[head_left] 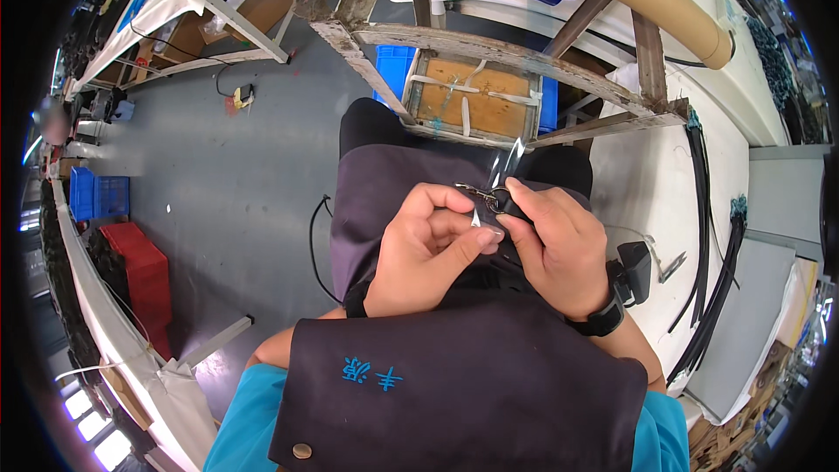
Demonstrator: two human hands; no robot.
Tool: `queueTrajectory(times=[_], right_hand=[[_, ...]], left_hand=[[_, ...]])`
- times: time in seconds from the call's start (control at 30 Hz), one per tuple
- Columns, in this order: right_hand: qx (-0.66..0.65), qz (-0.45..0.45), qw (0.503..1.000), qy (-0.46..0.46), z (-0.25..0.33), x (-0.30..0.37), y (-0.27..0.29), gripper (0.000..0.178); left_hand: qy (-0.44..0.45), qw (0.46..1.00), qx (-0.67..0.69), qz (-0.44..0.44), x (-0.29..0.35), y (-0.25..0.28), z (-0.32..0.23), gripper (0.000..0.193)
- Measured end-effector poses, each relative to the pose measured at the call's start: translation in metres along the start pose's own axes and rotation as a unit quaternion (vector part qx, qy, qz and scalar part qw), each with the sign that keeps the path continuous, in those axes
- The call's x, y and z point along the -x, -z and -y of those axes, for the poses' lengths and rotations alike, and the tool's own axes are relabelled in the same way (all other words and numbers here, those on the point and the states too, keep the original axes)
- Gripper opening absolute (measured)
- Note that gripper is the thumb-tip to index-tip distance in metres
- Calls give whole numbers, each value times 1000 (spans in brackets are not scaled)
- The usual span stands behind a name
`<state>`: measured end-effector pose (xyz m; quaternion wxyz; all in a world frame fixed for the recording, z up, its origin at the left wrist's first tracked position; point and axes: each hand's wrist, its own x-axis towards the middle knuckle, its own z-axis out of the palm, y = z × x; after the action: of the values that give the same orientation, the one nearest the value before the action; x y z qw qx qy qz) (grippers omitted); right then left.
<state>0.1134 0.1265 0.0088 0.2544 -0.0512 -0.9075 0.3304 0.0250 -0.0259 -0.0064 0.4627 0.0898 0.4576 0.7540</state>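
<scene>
To my left stands a red bin [142,278]. My left hand [418,253] is curled, a white scrap [476,219] at its fingertips; whether gripped, I cannot tell. Above my lap, between both hands, is the metal clip [482,193]; my right hand [564,249] pinches its ring end. Farther right are black straps [724,290].

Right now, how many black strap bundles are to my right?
2 visible: the upper bundle by the worn frame, the lower bundle farther right, nearer you. Others may be hidden.
</scene>
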Motion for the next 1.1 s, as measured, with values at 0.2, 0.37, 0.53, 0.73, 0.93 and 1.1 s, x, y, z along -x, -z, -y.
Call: queueTrajectory(times=[0.2,0.37,0.53,0.73,0.93,1.1], right_hand=[[21,16,999,19,-3,3,1,35],[12,36,998,40,-9,5,3,34],[13,53,998,32,-10,7,3,34],[-47,78,996,21,-5,11,6,34],[-65,45,997,13,-14,22,-4,30],[-16,-33,998,56,-15,25,-6,31]], left_hand=[[-210,908,-355,71,-2,7,-7,22],[-246,855,-453,66,-7,8,-20,20],[-376,677,-628,73,-16,2,-31,18],[-327,773,-540,66,-30,4,-27,11],[35,971,-200,125,-40,12,-14,11],[58,993,-77,75,-42,5,-7,21]])
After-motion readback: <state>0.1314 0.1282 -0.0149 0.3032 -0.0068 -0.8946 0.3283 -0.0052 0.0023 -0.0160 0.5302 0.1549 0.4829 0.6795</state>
